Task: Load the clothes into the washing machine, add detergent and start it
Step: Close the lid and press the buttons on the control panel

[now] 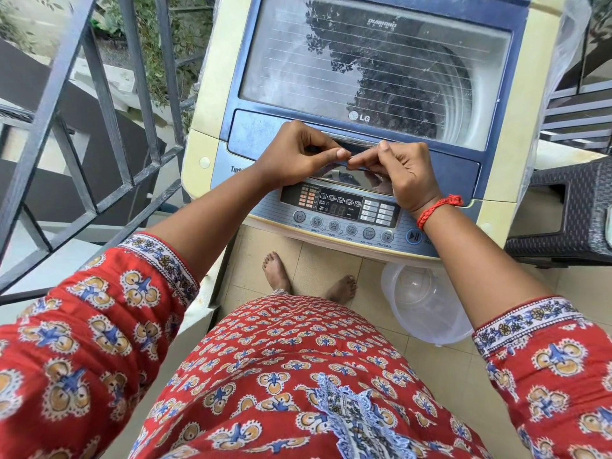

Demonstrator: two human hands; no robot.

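- Red printed dress (pixel 291 385) filling 6 o'clock, two bare feet on the tiled floor just above it.
- Clear plastic tub (pixel 427 306) at 4 o'clock, on the floor under the front edge of the washing machine (pixel 516 104); looks empty, no clothes seen in it.
- Dark woven stool or basket (pixel 569 210) at 3 o'clock, metal railing (pixel 99 104) at 9 to 11 o'clock.
- Left hand (pixel 298 154) curled, fingertips tucked under the front lip of the lid (pixel 374 71), thumb on top.
- Right hand (pixel 404 167), red thread bracelet at the wrist, curled the same way, touching the left at the middle of the lip.
- Lid down and flat at 12 o'clock; drum dimly visible through the dusty glass, load inside cannot be told.
- Control panel (pixel 341 210) at centre, display dark, start/pause button (pixel 414 236) untouched.
- Step in hand, at a guess: gripping the lid handle, either to lift for loading or having just closed it; cannot tell which.
- Next move calls for an even upward pull with both hands if opening; otherwise power on and press start.
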